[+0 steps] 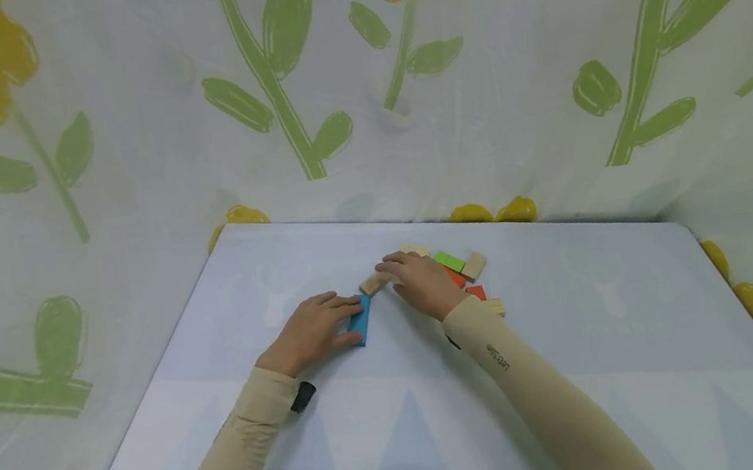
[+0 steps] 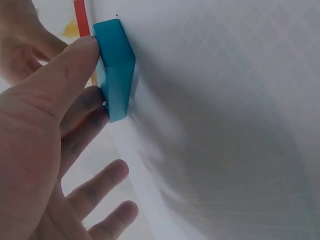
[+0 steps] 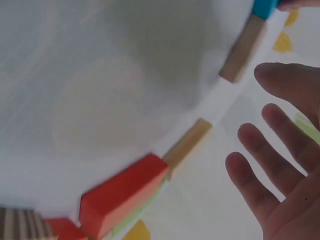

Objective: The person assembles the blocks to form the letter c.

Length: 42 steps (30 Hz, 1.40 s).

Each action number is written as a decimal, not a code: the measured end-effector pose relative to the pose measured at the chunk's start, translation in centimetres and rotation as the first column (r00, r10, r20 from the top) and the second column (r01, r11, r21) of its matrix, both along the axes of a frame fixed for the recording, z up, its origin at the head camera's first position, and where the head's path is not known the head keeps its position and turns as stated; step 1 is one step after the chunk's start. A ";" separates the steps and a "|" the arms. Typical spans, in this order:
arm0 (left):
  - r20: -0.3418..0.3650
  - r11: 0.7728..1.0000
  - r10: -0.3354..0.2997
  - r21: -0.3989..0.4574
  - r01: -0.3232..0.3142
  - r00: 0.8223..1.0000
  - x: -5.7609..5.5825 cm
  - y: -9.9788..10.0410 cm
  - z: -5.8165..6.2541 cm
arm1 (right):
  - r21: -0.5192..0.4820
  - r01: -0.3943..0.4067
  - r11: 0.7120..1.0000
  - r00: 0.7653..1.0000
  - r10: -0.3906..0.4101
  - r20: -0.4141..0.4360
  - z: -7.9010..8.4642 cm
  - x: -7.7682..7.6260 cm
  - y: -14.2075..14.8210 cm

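A blue wooden block [image 1: 360, 322] lies on the table, pinched between the thumb and fingers of my left hand [image 1: 310, 331]. The left wrist view shows the thumb on one side of this block [image 2: 118, 75], while two other fingers extend away from it. At its far end is a plain wooden block [image 1: 372, 284], which appears to meet it end to end in the right wrist view. My right hand [image 1: 423, 283] hovers beside that plain block [image 3: 243, 52], its fingers spread and apart from it, holding nothing. It partly covers the pile behind.
Right of the right hand sit a green block [image 1: 448, 261], red blocks [image 1: 475, 292], a plain wooden block [image 1: 474, 265] and a striped wooden block [image 1: 495, 307]. Another plain block [image 1: 415, 249] lies beyond the hand. The table's [image 1: 574, 303] back edge borders a flower-patterned curtain [image 1: 508, 88].
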<state>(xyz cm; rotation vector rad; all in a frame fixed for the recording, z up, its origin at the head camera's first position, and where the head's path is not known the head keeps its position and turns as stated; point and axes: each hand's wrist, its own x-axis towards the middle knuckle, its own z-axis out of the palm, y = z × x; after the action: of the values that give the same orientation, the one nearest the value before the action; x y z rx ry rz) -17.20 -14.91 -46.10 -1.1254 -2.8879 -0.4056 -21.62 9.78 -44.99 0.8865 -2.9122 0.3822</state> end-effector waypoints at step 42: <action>0.199 0.954 0.000 -0.295 0.059 0.980 -3.5 2.1 3.4 | -0.185 0.149 0.971 0.986 -0.159 -0.041 0.5 8.7 13.7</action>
<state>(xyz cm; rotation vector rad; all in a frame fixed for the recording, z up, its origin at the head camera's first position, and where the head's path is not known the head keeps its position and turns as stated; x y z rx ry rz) -20.70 -12.83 -42.72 -1.2315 -3.1922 -0.0811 -12.93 23.51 -44.47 0.6301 -2.8149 0.5889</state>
